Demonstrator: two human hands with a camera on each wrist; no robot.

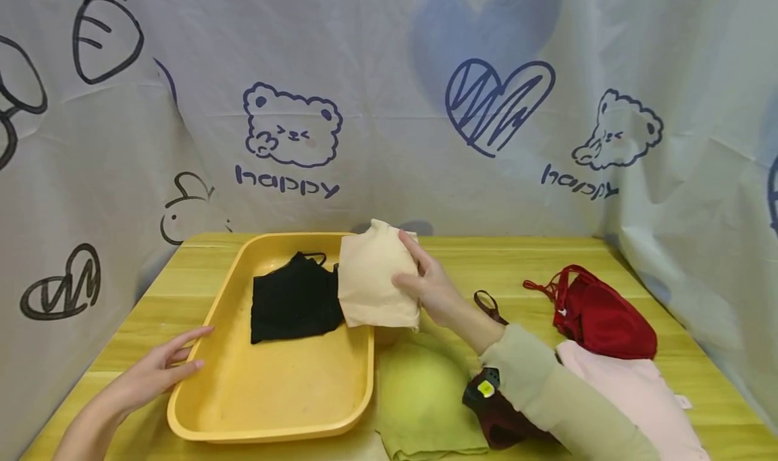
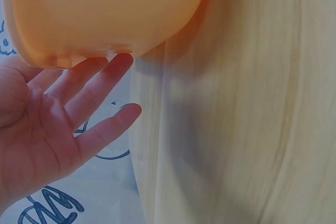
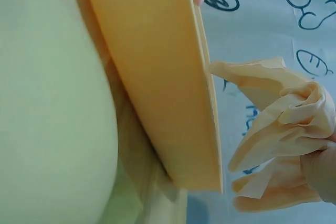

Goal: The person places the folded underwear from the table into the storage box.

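Observation:
My right hand [image 1: 428, 282] pinches a folded cream garment [image 1: 373, 279] with the thumb on its near face. It is raised at the right rim of the yellow tray [image 1: 273, 407]; its loosely hanging layers show in the right wrist view. Inside the tray a folded black top [image 1: 294, 302] with thin straps lies flat toward the back. My left hand [image 1: 154, 370] holds the tray's left rim, thumb and forefinger over the edge. Other fingertips [image 2: 123, 61] press against its outer wall in the left wrist view, the little finger standing apart.
Right of the tray lies a lime-green garment [image 1: 425, 393], with a dark brown garment [image 1: 501, 420] partly under my right sleeve. Further right are a red garment [image 1: 614, 316] with straps and a pink garment [image 1: 638, 393]. A drawn-on white curtain [image 1: 389, 164] hangs behind the wooden table [image 1: 510, 258].

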